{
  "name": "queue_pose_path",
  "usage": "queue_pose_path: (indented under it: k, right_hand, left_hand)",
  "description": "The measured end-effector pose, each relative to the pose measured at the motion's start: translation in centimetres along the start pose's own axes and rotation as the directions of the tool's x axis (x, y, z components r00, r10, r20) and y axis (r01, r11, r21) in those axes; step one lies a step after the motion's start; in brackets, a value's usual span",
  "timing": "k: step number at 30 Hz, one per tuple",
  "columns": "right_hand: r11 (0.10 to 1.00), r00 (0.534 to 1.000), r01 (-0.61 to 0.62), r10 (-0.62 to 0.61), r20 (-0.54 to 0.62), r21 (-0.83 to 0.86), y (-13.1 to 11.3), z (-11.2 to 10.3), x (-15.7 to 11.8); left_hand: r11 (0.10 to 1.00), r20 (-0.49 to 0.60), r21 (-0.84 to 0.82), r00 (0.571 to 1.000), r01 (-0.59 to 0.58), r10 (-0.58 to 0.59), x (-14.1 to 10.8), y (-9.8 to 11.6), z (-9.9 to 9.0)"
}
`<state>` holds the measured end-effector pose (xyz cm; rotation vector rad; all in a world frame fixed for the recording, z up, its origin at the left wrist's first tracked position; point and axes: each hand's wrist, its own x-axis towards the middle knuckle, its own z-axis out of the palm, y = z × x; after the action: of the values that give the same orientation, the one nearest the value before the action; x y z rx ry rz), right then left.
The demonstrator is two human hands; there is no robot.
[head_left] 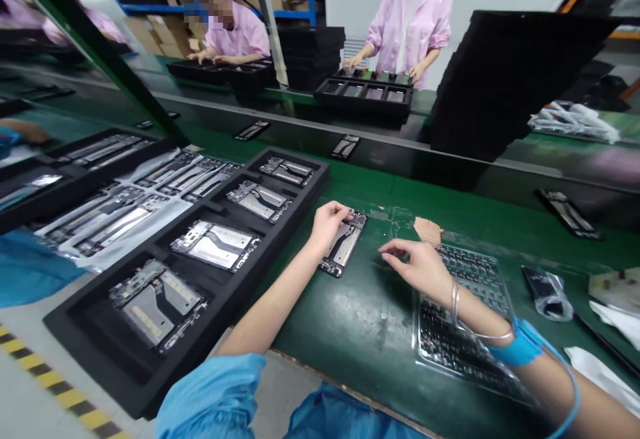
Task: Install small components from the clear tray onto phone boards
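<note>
On the green bench lies a phone chassis (pixel 345 245) with a dark ribbon strip and a circuit board at its top end. My left hand (pixel 331 224) rests on its upper left side, fingers bent together over the board; whether they pinch a small part is hidden. To the right, my right hand (pixel 417 265) hovers with thumb and fingers apart and nothing visible between them. Beneath and beside my right wrist is a clear plastic tray (pixel 465 319) holding many small dark parts. A blue wrist strap (pixel 525 345) with a cord circles my right forearm.
A black foam tray (pixel 280 259) with several phone chassis stands at the left. Behind the bench, a dark conveyor (pixel 300 135) carries more chassis. Black trays (pixel 510 85) are stacked at the back right. A bagged black item (pixel 547 294) lies right. People in pink work across.
</note>
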<state>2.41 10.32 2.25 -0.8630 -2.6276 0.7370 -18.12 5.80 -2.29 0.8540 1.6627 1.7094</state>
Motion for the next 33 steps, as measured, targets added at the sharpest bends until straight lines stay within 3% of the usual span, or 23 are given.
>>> queue_pose_path:
  k: [5, 10, 14, 17, 18, 20, 22, 24, 26, 29, 33]
  right_hand:
    - [0.990, 0.996, 0.024, -0.035, -0.076, -0.141, -1.1, -1.0, 3.7]
    - [0.941, 0.982, -0.072, 0.009, -0.188, -0.332, -0.9, -0.3, 10.8]
    - [0.861, 0.978, -0.124, 0.022, -0.207, -0.493, 0.4, 1.4, 17.9]
    - [0.804, 0.985, -0.112, 0.014, -0.170, -0.584, 1.2, 3.0, 22.7]
    - [0.788, 0.988, -0.102, 0.008, -0.155, -0.607, 1.5, 3.5, 24.0]
    - [0.763, 0.992, -0.074, -0.009, -0.125, -0.642, 1.8, 4.4, 26.3]
    - [0.747, 0.995, -0.043, -0.028, -0.097, -0.663, 2.2, 5.2, 28.1]
    - [0.738, 0.996, -0.012, -0.047, -0.070, -0.675, 2.7, 5.9, 29.6]
    - [0.733, 0.997, 0.012, -0.060, -0.047, -0.681, 3.3, 6.5, 30.9]
    - [0.723, 0.998, 0.004, -0.050, -0.046, -0.691, 4.3, 7.2, 32.4]
    - [0.702, 0.997, -0.046, -0.016, -0.080, -0.711, 5.1, 7.3, 33.1]
  left_hand:
    - [0.987, -0.029, -0.155, 0.999, 0.032, -0.036, -0.2, -0.4, 0.3]
    - [0.982, -0.052, -0.187, 0.998, 0.010, -0.020, -2.1, 0.9, -0.6]
    - [0.992, -0.015, -0.079, 0.995, -0.100, 0.099, -4.9, 2.8, -1.6]
    - [0.970, -0.049, 0.080, 0.971, -0.232, 0.236, -6.0, 3.3, -2.0]
    - [0.942, -0.057, 0.160, 0.950, -0.294, 0.306, -6.1, 3.2, -2.1]
    - [0.727, -0.014, 0.480, 0.824, -0.491, 0.566, -5.9, 2.7, -2.2]
    - [0.554, 0.028, 0.649, 0.744, -0.522, 0.668, -5.7, 2.1, -2.3]
    - [0.477, 0.046, 0.721, 0.721, -0.503, 0.691, -5.6, 1.8, -2.5]
    - [0.453, 0.048, 0.748, 0.720, -0.485, 0.693, -5.7, 1.8, -2.5]
    - [0.497, -0.034, 0.743, 0.715, -0.449, 0.698, -6.0, 2.3, -1.8]
    - [0.553, -0.246, 0.716, 0.587, -0.426, 0.771, -5.9, 3.0, -0.4]
